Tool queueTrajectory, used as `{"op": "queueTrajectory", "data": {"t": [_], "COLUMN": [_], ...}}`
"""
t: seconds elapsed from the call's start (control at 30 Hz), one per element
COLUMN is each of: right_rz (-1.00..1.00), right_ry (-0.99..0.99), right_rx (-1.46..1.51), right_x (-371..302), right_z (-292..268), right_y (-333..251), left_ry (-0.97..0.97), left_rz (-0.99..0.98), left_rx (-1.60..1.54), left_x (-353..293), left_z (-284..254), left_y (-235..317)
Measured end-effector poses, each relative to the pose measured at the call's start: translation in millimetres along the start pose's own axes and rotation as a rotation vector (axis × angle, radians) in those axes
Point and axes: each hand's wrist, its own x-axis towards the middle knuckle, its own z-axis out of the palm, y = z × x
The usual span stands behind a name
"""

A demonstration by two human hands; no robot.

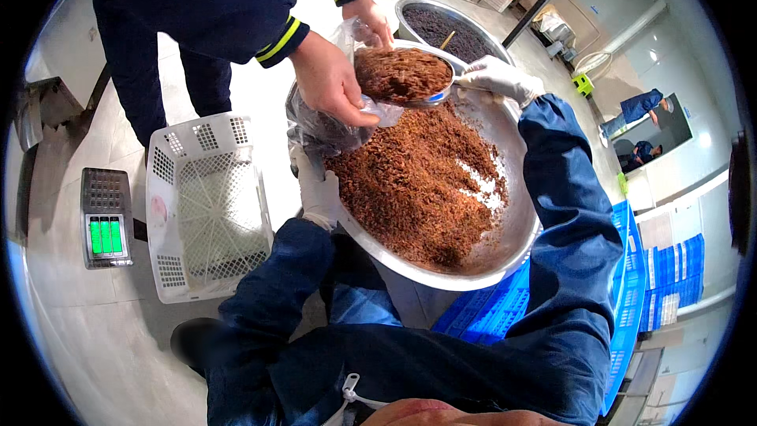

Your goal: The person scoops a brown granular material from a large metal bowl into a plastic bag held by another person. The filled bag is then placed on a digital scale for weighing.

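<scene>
My right hand [498, 80], in a white glove, grips a metal scoop [441, 97] at its right end. Brown, shredded-looking food [402, 73] is heaped in it, and its left side reaches the mouth of a clear plastic bag [335, 122]. A co-worker's two bare hands hold that bag's mouth. Under the bag, at the left rim of a large metal basin [516, 154], is my gloved left hand [318, 193]; its fingers are hidden. More of the loose brown food [410, 189] fills much of the basin, with bare metal showing at the right.
A white plastic basket [169, 272] stands on the floor at the left, beside a scale with a green-lit display [106, 225]. Behind the basin sits another metal basin of dark food [445, 31]. Blue crates [493, 312] are below right; a co-worker [189, 0] stands opposite.
</scene>
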Motion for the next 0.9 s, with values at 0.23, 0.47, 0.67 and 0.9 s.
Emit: {"op": "queueTrajectory", "data": {"t": [0.23,0.47,0.67,0.9], "right_rz": [0.005,-0.074,-0.022,-0.113], "right_ry": [0.037,0.078,0.146,0.199], "right_rx": [-0.917,-1.167,-1.441,-1.544], "right_x": [44,93,60,51], "right_z": [17,27,-25,-47], "right_y": [-137,-200,-225,-214], "left_ry": [0.111,0.172,0.185,0.134], "left_rz": [0.131,0.106,0.079,0.032], "left_rx": [0.37,0.438,0.384,0.355], "left_x": [-9,-7,-10,-11], "left_z": [9,1,7,-1], "left_y": [24,19,8,19]}}
